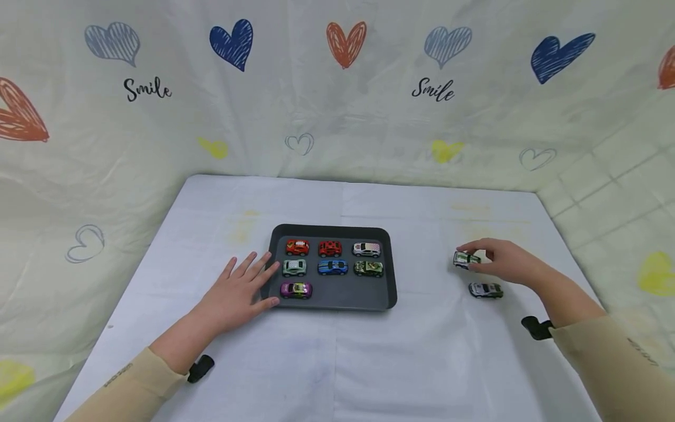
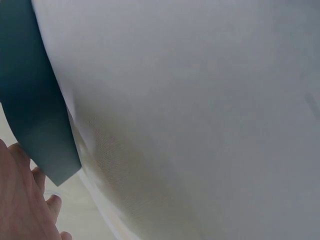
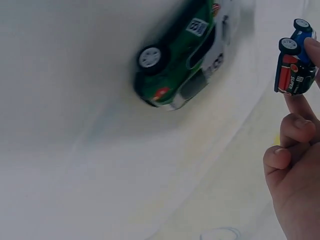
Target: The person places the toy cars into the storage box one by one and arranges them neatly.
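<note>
My right hand (image 1: 503,261) pinches a small white-and-green toy car (image 1: 465,259) between thumb and fingers, right of the tray. In the right wrist view this car (image 3: 295,75) shows blue, red and dark markings near its wheels. Just in front of it lies a silver toy car (image 1: 486,290), whose green side shows large in the right wrist view. My left hand (image 1: 232,299) spreads its straight fingers against the left edge of a dark grey tray (image 1: 353,298). In the left wrist view, fingers (image 2: 37,177) touch the tray's edge (image 2: 40,110).
Several toy cars stand in rows in the tray: two red ones, a white one (image 1: 366,249), a pale green one (image 1: 294,268), a blue one (image 1: 332,267), a camouflage one (image 1: 368,268) and a purple one (image 1: 296,290). A white cloth (image 1: 422,351) covers the table.
</note>
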`<action>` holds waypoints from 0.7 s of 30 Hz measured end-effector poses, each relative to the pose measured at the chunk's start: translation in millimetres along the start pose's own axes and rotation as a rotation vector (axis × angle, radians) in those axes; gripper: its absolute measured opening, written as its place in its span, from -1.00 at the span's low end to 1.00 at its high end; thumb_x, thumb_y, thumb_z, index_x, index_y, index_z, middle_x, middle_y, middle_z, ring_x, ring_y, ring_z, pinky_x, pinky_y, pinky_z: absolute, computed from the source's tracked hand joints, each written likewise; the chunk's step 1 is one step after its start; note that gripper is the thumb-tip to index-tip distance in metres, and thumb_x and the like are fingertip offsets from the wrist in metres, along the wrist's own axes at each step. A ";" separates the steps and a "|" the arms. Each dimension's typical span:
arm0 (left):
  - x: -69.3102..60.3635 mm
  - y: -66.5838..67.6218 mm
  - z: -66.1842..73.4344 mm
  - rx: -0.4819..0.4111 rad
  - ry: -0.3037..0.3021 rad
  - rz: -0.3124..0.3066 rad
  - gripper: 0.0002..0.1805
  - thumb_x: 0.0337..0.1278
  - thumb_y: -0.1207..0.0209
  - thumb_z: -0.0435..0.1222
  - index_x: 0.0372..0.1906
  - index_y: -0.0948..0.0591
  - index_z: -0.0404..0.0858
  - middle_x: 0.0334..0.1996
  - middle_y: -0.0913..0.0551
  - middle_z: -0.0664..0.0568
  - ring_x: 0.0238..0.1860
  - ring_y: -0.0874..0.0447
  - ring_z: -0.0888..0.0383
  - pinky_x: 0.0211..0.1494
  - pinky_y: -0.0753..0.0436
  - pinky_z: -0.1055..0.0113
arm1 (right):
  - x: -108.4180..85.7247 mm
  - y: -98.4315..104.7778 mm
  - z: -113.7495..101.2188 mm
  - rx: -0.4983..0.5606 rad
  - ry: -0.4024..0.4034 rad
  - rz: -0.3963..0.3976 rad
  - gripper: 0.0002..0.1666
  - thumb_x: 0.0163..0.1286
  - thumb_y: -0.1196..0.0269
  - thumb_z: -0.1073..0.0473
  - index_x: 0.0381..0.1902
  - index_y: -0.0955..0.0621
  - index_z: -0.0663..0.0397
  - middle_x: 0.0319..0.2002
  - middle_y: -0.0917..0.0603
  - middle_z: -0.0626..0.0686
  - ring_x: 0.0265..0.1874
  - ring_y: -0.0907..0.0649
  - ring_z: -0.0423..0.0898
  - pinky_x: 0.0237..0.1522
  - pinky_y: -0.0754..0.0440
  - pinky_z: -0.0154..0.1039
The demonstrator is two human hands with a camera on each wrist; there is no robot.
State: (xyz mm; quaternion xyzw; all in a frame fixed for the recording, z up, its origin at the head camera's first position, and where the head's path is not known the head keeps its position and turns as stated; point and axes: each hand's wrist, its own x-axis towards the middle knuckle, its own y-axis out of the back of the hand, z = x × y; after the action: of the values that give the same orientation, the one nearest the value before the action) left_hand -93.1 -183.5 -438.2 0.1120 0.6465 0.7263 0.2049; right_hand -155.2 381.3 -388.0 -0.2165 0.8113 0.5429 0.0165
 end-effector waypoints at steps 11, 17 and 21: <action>-2.2 -2.6 -1.4 -0.006 -0.003 0.004 -0.10 0.28 0.02 0.34 0.58 -0.14 -0.03 0.58 -0.01 0.01 0.57 0.13 -0.15 0.53 0.18 -0.22 | 14.2 -0.8 -47.0 0.052 0.046 -0.010 -0.50 0.35 -0.36 -0.04 0.23 -0.61 -0.19 0.03 -0.63 -0.05 -0.07 -0.49 0.06 -0.06 -0.49 -0.06; -2.7 -3.8 -2.3 -0.018 -0.018 0.025 -0.10 0.27 0.05 0.36 0.57 -0.16 -0.02 0.58 -0.03 0.00 0.56 0.11 -0.16 0.52 0.16 -0.22 | 27.8 -4.8 -74.3 0.112 0.082 -0.022 -0.53 0.33 -0.38 0.07 0.20 -0.63 -0.22 0.15 -0.63 -0.05 0.15 -0.52 0.08 0.19 -0.49 0.10; -0.7 -3.8 -2.2 -0.004 -0.021 0.019 -0.10 0.28 0.09 0.37 0.58 -0.14 0.00 0.58 -0.01 0.01 0.56 0.13 -0.15 0.53 0.16 -0.22 | 36.3 -9.8 -95.7 0.144 0.120 -0.044 -0.53 0.33 -0.37 0.11 0.20 -0.63 -0.22 0.17 -0.62 -0.05 0.20 -0.51 0.07 0.23 -0.48 0.11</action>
State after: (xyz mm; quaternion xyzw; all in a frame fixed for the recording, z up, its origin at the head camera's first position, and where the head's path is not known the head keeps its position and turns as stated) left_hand -92.8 -185.4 -442.2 0.1253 0.6419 0.7283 0.2047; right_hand -164.5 281.1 -366.9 -0.2644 0.8428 0.4689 -0.0046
